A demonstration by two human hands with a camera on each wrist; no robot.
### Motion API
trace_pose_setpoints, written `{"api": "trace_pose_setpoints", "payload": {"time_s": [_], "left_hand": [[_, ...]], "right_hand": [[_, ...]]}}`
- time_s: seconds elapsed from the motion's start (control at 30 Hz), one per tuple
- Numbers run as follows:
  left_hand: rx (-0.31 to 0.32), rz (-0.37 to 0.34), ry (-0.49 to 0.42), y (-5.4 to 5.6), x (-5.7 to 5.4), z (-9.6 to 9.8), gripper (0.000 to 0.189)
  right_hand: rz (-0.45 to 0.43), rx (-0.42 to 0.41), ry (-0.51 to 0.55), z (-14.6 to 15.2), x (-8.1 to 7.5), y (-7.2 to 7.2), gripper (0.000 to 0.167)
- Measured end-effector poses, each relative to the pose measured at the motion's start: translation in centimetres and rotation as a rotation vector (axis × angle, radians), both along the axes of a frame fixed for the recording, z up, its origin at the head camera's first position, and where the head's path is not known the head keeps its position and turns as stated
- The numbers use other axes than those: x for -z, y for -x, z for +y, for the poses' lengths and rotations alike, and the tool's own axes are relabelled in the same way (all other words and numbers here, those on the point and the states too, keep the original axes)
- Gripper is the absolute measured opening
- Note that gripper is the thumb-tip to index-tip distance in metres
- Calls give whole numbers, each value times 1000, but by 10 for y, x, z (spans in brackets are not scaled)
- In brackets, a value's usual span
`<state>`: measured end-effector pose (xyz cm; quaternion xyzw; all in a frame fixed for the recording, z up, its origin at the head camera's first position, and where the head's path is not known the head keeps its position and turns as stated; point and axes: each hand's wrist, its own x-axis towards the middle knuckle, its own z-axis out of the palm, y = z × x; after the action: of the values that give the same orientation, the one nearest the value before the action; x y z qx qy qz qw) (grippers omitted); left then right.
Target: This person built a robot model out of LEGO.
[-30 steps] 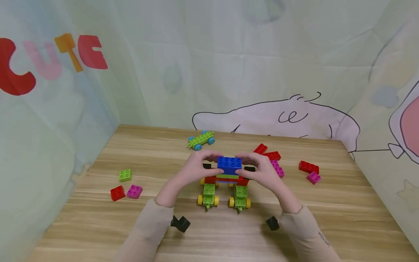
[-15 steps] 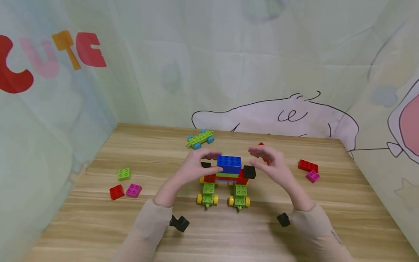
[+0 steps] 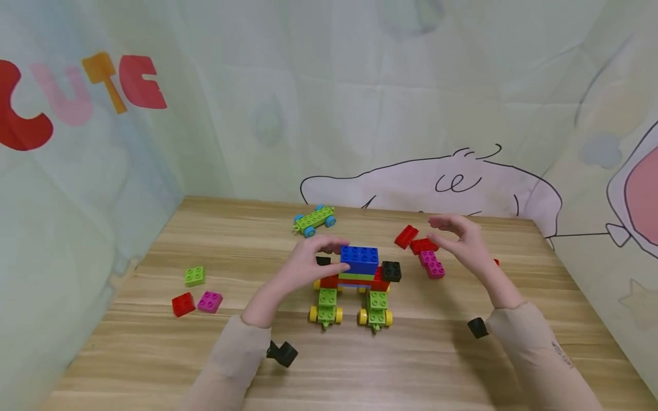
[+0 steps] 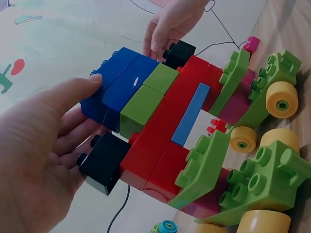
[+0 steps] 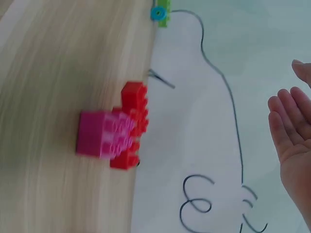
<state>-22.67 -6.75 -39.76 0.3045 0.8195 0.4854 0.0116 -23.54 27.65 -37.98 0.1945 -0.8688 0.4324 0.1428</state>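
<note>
A toy built of bricks stands mid-table on green wheeled bases (image 3: 327, 308) with yellow wheels. Blue bricks (image 3: 359, 260) top it, above green ones and a red body (image 4: 167, 131), with black bricks (image 3: 391, 271) out at the sides. My left hand (image 3: 300, 265) holds the blue part at its left end, thumb on the near face and fingers behind, as the left wrist view shows. Away to the right, my right hand (image 3: 465, 242) hovers with nothing in it, fingers apart from the thumb. It is nearest to a magenta brick (image 3: 432, 265) and red bricks (image 3: 424, 245).
A green wheeled base (image 3: 315, 220) with blue wheels lies at the back. On the left are a green brick (image 3: 195, 276), a red brick (image 3: 183, 304) and a magenta brick (image 3: 209, 301). A printed cloth (image 3: 329, 114) hangs behind the wooden table (image 3: 360, 371).
My right hand has let go of the blue bricks and moved off to the right, above the red and magenta bricks. The left hand has stayed on the blue part.
</note>
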Motion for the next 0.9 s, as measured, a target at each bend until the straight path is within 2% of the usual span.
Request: {"api": "trace_pose_setpoints", "payload": {"time_s": [0.33,0.63,0.9], "left_hand": [[-10,0,16,-1,0,-1,44],[-16,-16,22,-2,-1,0,43],[-11,-12,7,-1,0,0,43]], "right_hand": [[-36,45,-98,30,14,23,41],[-205,44,-167,51,25,41,47],[-325,22,-225,60,32,50,50]]}}
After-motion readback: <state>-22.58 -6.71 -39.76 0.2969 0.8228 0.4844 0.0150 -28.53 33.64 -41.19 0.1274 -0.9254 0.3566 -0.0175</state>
